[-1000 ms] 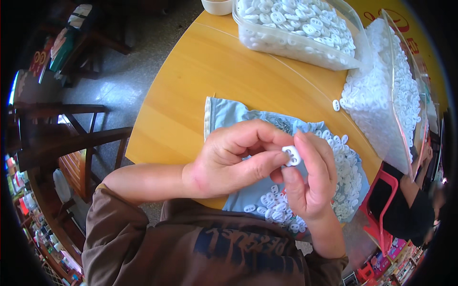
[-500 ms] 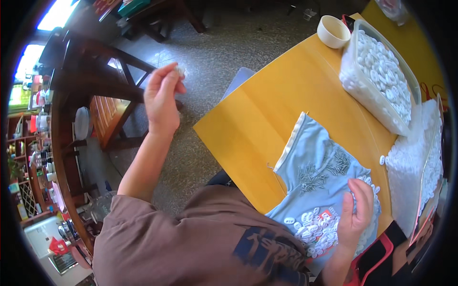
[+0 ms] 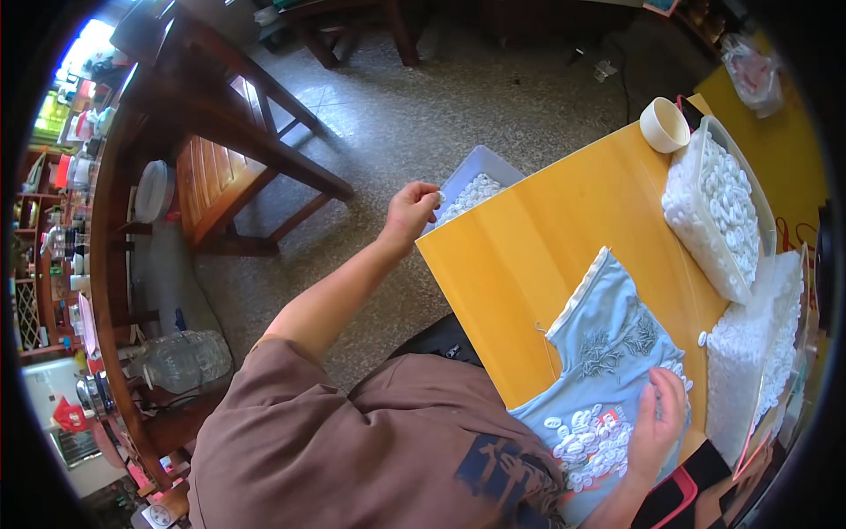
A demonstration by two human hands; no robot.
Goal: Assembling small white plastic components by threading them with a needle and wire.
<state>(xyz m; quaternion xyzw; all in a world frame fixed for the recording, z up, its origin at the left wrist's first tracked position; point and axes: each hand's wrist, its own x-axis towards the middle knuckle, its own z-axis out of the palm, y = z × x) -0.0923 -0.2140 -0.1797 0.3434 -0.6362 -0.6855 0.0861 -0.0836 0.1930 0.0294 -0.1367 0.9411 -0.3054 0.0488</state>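
Observation:
My left hand (image 3: 412, 216) is stretched out at the table's far left corner, beside a grey-lilac bin (image 3: 478, 163) of white pieces. Thumb and fingers pinch a small white piece (image 3: 440, 197), mostly hidden by the fingertips. My right hand (image 3: 659, 428) rests over a light blue cloth garment (image 3: 608, 304), fingers loosely curled and thumb apart from them; nothing shows between them. Beside that hand lies a pile of white oval pieces (image 3: 586, 445) with dark marks. Farther up the cloth are small grey metal pins or screws (image 3: 608, 351) in a heap.
A clear tub (image 3: 696, 207) full of white ovals stands at the table's right, by a cream bowl (image 3: 664, 125). A plastic bag (image 3: 745, 353) of white pieces lies nearer. Beyond the yellow table (image 3: 520, 256) stands a wooden chair (image 3: 216, 185); a large clear bottle (image 3: 185, 360) lies at left.
My left hand has moved right and lower, from over the floor to the bin beside the table, still pinching the white piece. The view has shifted; my right hand stays over the cloth.

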